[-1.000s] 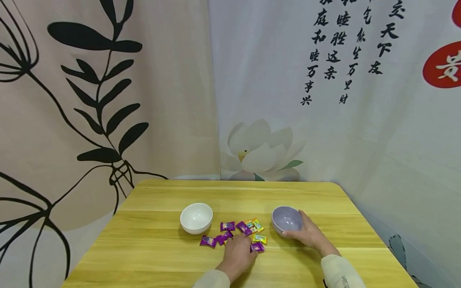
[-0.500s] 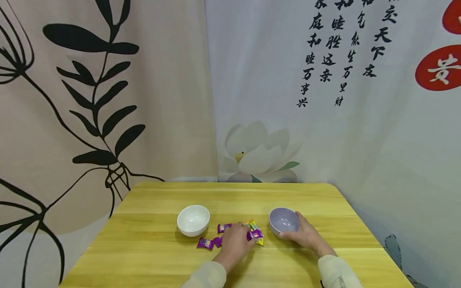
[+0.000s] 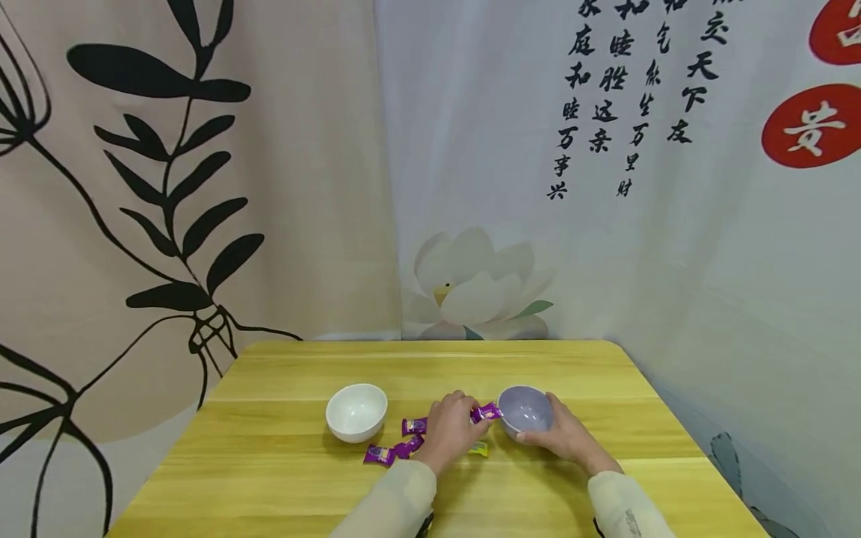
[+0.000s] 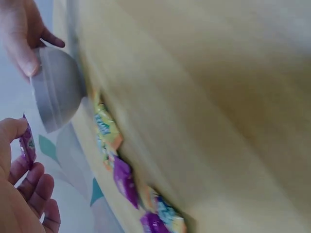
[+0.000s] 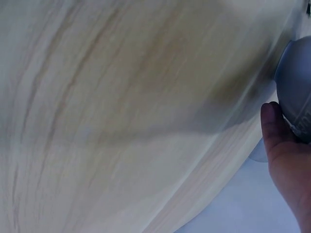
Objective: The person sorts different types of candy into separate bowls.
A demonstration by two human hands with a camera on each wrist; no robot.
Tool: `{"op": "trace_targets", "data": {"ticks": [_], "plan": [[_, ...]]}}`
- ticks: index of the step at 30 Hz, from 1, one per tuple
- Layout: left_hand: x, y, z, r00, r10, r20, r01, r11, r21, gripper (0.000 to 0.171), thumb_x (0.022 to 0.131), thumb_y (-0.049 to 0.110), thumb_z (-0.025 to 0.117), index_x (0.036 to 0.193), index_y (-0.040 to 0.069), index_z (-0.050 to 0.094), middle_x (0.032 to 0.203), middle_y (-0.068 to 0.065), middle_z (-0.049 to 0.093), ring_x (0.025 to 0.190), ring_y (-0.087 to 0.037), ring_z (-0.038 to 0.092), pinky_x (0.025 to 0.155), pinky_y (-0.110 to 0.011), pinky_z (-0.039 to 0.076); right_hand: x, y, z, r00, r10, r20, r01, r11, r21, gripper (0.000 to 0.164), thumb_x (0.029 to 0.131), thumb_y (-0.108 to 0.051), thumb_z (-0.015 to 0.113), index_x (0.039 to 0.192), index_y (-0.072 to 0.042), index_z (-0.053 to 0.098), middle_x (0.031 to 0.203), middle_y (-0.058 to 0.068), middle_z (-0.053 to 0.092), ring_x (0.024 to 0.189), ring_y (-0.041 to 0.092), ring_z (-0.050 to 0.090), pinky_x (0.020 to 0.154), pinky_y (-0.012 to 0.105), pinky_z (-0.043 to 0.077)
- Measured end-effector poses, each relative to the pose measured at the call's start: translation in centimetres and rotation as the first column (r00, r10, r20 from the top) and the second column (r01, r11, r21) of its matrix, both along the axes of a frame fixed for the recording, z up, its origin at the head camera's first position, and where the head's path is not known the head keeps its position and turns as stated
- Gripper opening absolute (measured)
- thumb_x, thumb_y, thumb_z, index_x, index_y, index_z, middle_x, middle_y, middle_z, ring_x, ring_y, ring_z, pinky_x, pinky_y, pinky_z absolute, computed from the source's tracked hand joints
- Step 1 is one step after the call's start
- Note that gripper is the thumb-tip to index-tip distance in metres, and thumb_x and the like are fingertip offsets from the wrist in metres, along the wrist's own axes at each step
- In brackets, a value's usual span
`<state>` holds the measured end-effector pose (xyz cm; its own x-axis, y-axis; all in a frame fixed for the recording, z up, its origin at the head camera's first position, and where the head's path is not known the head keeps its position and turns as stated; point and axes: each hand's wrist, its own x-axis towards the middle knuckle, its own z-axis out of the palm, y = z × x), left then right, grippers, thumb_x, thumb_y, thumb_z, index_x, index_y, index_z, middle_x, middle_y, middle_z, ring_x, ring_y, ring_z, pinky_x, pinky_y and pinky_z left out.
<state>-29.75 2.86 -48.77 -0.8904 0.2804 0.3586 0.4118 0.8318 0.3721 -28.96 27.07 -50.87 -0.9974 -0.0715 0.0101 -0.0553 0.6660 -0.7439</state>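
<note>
My left hand (image 3: 452, 430) pinches a purple-wrapped candy (image 3: 487, 412) between thumb and fingers, just left of the lavender bowl's rim. In the left wrist view this candy (image 4: 27, 144) is held clear of the table, with the other fingers loosely curled below. The lavender bowl (image 3: 526, 418) stands upright on the table, and my right hand (image 3: 572, 439) grips its right side, thumb in front and fingers behind. Several purple candies (image 3: 379, 454) lie left of my left hand. A yellow candy (image 3: 480, 448) shows beside the left wrist; other yellow ones (image 4: 107, 128) appear in the left wrist view.
A white bowl (image 3: 356, 430) stands at the left behind the candies. The wooden table (image 3: 282, 478) runs back to a printed cloth backdrop (image 3: 323, 187) with plants and characters.
My left hand has picked a purple candy from the pile and carried it up and right, to the lavender bowl's rim. The right hand keeps its grip on the bowl.
</note>
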Motion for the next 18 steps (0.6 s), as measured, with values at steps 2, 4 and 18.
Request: {"op": "trace_targets", "data": {"ticks": [2,4,18], "plan": [[-0.5,0.6,0.5,1.000,0.003,0.021,-0.004,1.000,0.014,0.034,0.084,0.043,0.078,0.099,0.013,0.076,0.083,0.005,0.059,0.078,-0.014,0.055,0.073,-0.034,0.045,-0.2,0.1,0.0,1.000,-0.003,0.000,0.003,1.000,0.002,0.118,0.074,-0.045,0.084,0.152,0.010,0.015,0.149,0.036,0.032,0.130,0.049,0.042,0.105,0.062,0.033],[-0.9,1.2,0.8,0.999,0.010,0.042,-0.011,1.000,0.019,0.034,0.085,0.042,0.078,0.100,0.013,0.075,0.084,0.005,0.060,0.079,-0.014,0.055,0.074,-0.034,0.045,-0.4,0.1,0.0,1.000,0.002,0.002,-0.002,1.000,0.000,0.118,0.074,-0.046,0.084,0.152,0.010,0.016,0.149,0.035,0.033,0.130,0.048,0.043,0.105,0.062,0.034],[-2.5,5.7,1.3,1.000,-0.009,-0.023,0.006,0.993,-0.117,0.036,0.086,0.049,0.073,0.101,0.016,0.075,0.087,0.004,0.063,0.084,-0.015,0.060,0.079,-0.037,0.048,-0.4,0.3,0.2,1.000,0.012,0.001,-0.012,1.000,0.021,0.118,0.075,-0.048,0.083,0.152,0.011,0.015,0.149,0.034,0.034,0.130,0.045,0.043,0.105,0.060,0.034]]}}
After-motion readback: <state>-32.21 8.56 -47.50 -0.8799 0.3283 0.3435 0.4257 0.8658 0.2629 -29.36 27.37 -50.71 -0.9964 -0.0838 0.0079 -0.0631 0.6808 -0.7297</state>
